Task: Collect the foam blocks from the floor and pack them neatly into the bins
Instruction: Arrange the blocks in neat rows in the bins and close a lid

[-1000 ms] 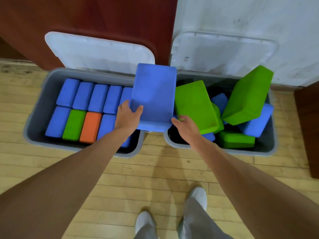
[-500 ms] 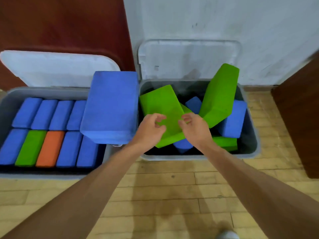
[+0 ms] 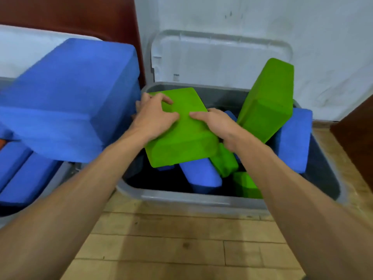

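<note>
Left hand [image 3: 155, 118] and right hand [image 3: 219, 126] both grip a tilted green foam block [image 3: 181, 142] in the right bin [image 3: 201, 199]; its blocks lie jumbled, so neat packing is not yet done.

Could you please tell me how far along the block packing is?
The left bin looks packed, except a large blue block lying across it. The left hand and right hand grip a green block in the right bin, where jumbled blocks need arranging.

Head view, steeply down, near bin [image 3: 181, 196]
</note>
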Tool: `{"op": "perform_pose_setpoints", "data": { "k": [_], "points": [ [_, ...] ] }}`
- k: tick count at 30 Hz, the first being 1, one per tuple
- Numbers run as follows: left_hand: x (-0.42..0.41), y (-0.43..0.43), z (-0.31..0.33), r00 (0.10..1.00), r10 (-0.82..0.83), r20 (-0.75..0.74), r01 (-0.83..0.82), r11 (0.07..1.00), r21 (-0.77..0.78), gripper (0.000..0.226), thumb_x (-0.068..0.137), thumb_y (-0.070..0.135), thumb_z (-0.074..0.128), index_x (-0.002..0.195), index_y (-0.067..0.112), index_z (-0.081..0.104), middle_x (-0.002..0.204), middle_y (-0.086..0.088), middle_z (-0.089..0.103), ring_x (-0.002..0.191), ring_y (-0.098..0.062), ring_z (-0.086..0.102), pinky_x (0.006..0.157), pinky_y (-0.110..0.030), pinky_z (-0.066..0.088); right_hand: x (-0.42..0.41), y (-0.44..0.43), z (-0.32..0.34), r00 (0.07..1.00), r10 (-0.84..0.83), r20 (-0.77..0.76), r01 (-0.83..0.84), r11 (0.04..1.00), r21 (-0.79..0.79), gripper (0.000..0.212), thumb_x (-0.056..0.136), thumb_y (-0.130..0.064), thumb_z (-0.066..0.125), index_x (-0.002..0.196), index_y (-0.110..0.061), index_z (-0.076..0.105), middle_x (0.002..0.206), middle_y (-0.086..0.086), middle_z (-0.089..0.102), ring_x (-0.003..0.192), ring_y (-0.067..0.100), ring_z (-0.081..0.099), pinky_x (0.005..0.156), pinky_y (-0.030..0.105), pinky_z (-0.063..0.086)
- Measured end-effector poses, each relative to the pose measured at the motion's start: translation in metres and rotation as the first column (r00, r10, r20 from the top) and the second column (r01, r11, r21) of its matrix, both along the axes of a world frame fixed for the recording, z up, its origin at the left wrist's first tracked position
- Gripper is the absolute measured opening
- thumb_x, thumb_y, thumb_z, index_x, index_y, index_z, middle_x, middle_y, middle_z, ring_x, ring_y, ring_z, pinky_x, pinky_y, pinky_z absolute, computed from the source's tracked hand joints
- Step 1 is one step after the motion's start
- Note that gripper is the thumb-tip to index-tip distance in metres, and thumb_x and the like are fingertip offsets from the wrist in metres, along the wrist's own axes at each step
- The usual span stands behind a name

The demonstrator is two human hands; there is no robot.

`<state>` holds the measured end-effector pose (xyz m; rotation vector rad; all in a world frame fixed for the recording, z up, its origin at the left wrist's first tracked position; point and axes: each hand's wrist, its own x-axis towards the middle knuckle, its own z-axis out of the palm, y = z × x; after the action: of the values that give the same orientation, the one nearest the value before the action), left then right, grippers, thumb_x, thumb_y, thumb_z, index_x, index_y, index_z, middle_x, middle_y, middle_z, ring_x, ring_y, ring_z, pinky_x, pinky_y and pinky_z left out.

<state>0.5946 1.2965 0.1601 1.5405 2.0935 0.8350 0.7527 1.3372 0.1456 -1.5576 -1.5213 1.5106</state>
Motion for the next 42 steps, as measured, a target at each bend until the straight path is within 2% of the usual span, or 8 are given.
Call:
{"op": "perform_pose_setpoints", "data": {
  "k": [4, 10, 14, 22, 27, 30, 34, 42],
  "points": [
    [-0.003, -0.012, -0.004, 0.983, 0.051, 0.179, -0.062, 0.996, 0.058, 0.06, 0.077, 0.026, 0.075, 0.129, 0.016, 0.047, 0.131, -0.008, 0.032, 0.122, -0.019, 0.042, 0.107, -0.025, 0.031, -0.004, -0.015, -0.002, 0.982, -0.155, -0.11, 0.161, 0.986, 0.047, 0.028, 0.08, -0.023, 0.073, 0.106, -0.013, 0.069, 0.1, 0.005, 0.074, 0.089, 0.021, 0.071, 0.088, 0.042, 0.056],
    [0.018, -0.019, -0.015, 0.923, 0.196, 0.332, -0.207, 0.978, -0.002, 0.089, 0.08, 0.038, 0.072, 0.144, 0.004, 0.021, 0.148, -0.014, 0.024, 0.137, -0.026, 0.03, 0.109, -0.028, 0.024, 0.001, -0.017, 0.001, 0.943, -0.303, -0.136, 0.329, 0.91, 0.254, 0.1, 0.059, -0.043, 0.081, 0.145, -0.027, 0.033, 0.121, 0.002, 0.061, 0.107, 0.02, 0.063, 0.096, 0.045, 0.05],
    [0.016, -0.011, -0.019, 0.641, 0.173, 0.748, -0.143, 0.984, -0.105, 0.072, 0.067, 0.045, 0.081, 0.125, 0.013, 0.052, 0.12, -0.005, 0.064, 0.102, -0.018, 0.065, 0.086, -0.032, 0.054, 0.005, -0.017, 0.009, 0.947, -0.298, -0.117, 0.32, 0.874, 0.366, 0.078, 0.053, -0.049, 0.075, 0.125, -0.025, 0.055, 0.113, 0.002, 0.068, 0.101, 0.019, 0.067, 0.092, 0.044, 0.052],
    [0.007, -0.018, 0.006, 0.348, -0.05, 0.936, 0.022, 0.999, 0.045, 0.038, 0.09, 0.025, 0.06, 0.126, 0.035, 0.055, 0.113, 0.006, 0.07, 0.097, -0.015, 0.068, 0.08, -0.037, 0.056, 0.028, -0.026, 0.055, 0.943, -0.25, 0.217, 0.083, 0.813, 0.576, 0.04, 0.097, -0.042, 0.046, 0.105, -0.009, 0.068, 0.109, 0.01, 0.069, 0.105, 0.027, 0.061, 0.083, 0.03, 0.041],
    [0.025, -0.017, 0.004, 0.482, -0.057, 0.875, -0.14, 0.98, 0.141, 0.061, 0.08, 0.022, 0.072, 0.135, 0.03, 0.048, 0.122, 0.003, 0.066, 0.102, -0.016, 0.067, 0.083, -0.036, 0.056, 0.059, -0.035, 0.061, 0.798, -0.559, 0.224, -0.001, 0.371, 0.929, 0.024, 0.089, -0.025, 0.053, 0.104, -0.012, 0.066, 0.104, 0.01, 0.064, 0.101, 0.031, 0.056, 0.084, 0.036, 0.037],
    [0.029, -0.021, -0.001, 0.551, -0.025, 0.834, -0.152, 0.98, 0.13, 0.07, 0.078, 0.023, 0.074, 0.14, 0.033, 0.043, 0.124, 0.006, 0.063, 0.104, -0.015, 0.064, 0.09, -0.038, 0.053, 0.076, -0.025, 0.06, 0.585, -0.681, 0.441, -0.01, 0.538, 0.843, 0.056, 0.081, -0.047, 0.061, 0.129, -0.019, 0.053, 0.131, 0.008, 0.049, 0.121, 0.033, 0.041, 0.096, 0.043, 0.03],
    [0.028, -0.02, 0.001, 0.566, 0.004, 0.824, -0.172, 0.978, 0.113, 0.074, 0.075, 0.021, 0.075, 0.14, 0.032, 0.042, 0.124, 0.003, 0.062, 0.104, -0.018, 0.064, 0.093, -0.042, 0.052, 0.079, -0.022, 0.051, 0.567, -0.668, 0.481, 0.123, 0.647, 0.753, 0.086, 0.07, -0.064, 0.068, 0.137, -0.02, 0.039, 0.14, 0.012, 0.036, 0.13, 0.035, 0.03, 0.1, 0.051, 0.031],
    [0.025, -0.04, 0.011, 0.636, 0.072, 0.768, -0.108, 0.994, -0.003, 0.067, 0.08, 0.023, 0.068, 0.141, 0.027, 0.039, 0.119, 0.001, 0.056, 0.094, -0.014, 0.057, 0.066, -0.03, 0.047, 0.088, -0.033, 0.049, 0.656, -0.722, 0.219, 0.44, 0.602, 0.666, 0.041, 0.076, -0.029, 0.067, 0.108, -0.017, 0.044, 0.123, 0.013, 0.047, 0.115, 0.036, 0.043, 0.088, 0.043, 0.037]
  ]
}}
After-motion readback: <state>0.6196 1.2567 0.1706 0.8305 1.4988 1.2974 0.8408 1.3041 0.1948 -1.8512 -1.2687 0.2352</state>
